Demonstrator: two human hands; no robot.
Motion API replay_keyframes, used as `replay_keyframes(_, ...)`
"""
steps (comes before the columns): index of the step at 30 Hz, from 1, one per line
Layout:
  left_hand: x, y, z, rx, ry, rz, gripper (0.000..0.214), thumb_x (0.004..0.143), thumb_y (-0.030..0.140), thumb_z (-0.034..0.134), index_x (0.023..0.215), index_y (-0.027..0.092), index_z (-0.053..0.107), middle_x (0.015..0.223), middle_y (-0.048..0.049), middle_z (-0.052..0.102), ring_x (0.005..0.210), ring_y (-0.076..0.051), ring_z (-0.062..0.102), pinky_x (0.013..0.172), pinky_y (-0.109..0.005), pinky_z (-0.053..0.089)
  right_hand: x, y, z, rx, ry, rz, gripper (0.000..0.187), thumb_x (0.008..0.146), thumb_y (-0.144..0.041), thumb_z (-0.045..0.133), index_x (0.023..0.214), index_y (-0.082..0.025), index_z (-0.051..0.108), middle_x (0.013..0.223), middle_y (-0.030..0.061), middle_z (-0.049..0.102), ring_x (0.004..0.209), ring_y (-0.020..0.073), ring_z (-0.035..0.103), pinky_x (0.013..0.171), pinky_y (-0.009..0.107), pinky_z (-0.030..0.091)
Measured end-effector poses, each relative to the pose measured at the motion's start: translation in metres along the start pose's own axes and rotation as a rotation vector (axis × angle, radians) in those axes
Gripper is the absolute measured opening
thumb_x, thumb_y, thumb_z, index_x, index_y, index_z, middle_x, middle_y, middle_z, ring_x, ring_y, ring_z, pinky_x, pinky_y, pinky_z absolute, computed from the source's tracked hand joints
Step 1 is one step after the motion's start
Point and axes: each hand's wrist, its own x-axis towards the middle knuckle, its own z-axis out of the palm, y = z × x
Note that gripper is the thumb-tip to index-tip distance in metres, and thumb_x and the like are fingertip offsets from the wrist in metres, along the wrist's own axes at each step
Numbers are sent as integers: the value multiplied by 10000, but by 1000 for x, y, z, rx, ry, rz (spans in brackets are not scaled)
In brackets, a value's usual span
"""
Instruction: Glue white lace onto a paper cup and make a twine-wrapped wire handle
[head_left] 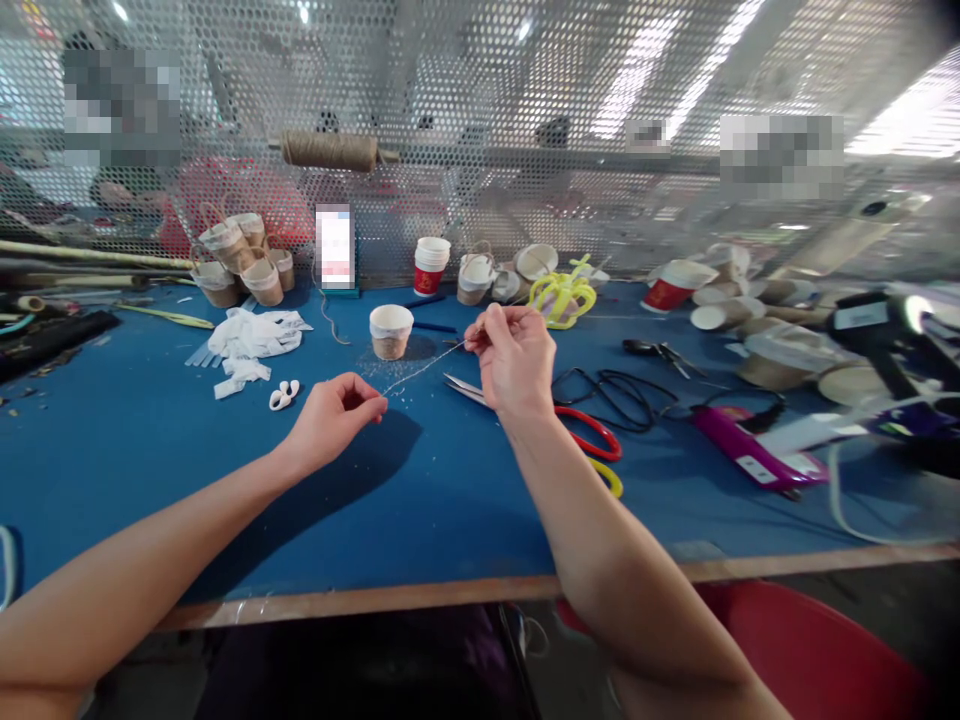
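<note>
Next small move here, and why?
Probably bring the string toward the brown-wrapped cup: it spans the left hand and right hand, and that cup stands upright just beyond, showing no looped handle, unlike the handled cups at back left.

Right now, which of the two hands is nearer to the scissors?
Right. The right hand is over the scissors, partly hiding them; the left hand is farther away, to their left.

no legible wording, gold mark point(428, 281) on the stacked red-and-white paper cups point(432, 262) too small to read, white label point(753, 469) on purple tool point(726, 435) blurred
</note>
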Motion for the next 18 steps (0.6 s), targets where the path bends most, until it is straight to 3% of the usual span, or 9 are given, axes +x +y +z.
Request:
replay_keyframes(3, 1, -1, -4, 419, 162, 359, 119, 743, 208, 538, 632, 167, 530, 656, -28, 575, 658, -148, 522, 667, -299, 402, -2, 0, 2, -4, 16, -2, 204, 741, -244, 629, 663, -196, 447, 488, -83, 553, 432, 50, 518, 414, 184, 404)
replay_keyframes(5, 1, -1, -5, 532, 215, 467, 141, 751, 196, 513, 613, 171, 527, 666, -36, 566, 694, -163, 521, 696, -314, 394, -3, 0, 3, 1, 24, 7, 197, 743, -234, 626, 658, -192, 453, 481, -81, 558, 434, 51, 525, 414, 182, 407)
replay_keyframes(6, 1, 0, -6, 527, 210, 452, 136, 751, 199, 516, 618, 172, 528, 664, -34, 565, 691, -164, 520, 693, -316, 394, -3, 0, 3, 8, 27, 13, 196, 745, -227, 624, 654, -190, 454, 478, -81, 559, 433, 51, 527, 414, 180, 408)
replay_keyframes(8, 1, 2, -7, 379, 104, 306, 107, 737, 217, 555, 644, 171, 532, 653, -24, 572, 658, -153, 525, 665, -305, 402, -2, 0, 2, 25, 30, 31, 194, 750, -211, 618, 647, -187, 455, 475, -82, 559, 430, 49, 524, 415, 176, 409)
replay_keyframes(13, 1, 10, -12, -471, -448, -198, 222, 724, 342, 637, 693, 137, 557, 702, -34, 624, 621, -118, 567, 641, -280, 435, 3, 0, -2, 93, -3, 96, 186, 763, -192, 607, 647, -181, 463, 490, -80, 560, 450, 48, 529, 426, 168, 406)
replay_keyframes(15, 1, 10, -13, -669, -570, -283, 256, 718, 366, 655, 723, 121, 581, 712, -42, 628, 632, -123, 582, 634, -272, 437, 3, -1, -2, 115, -27, 119, 189, 763, -206, 613, 650, -182, 464, 505, -79, 561, 461, 47, 531, 436, 168, 408)
replay_keyframes(18, -2, 8, -11, -778, -694, -309, 212, 724, 308, 671, 738, 116, 580, 685, -39, 618, 621, -122, 580, 604, -252, 420, 1, -1, -2, 132, -66, 140, 203, 750, -243, 637, 660, -185, 465, 531, -79, 563, 481, 45, 534, 453, 166, 414)
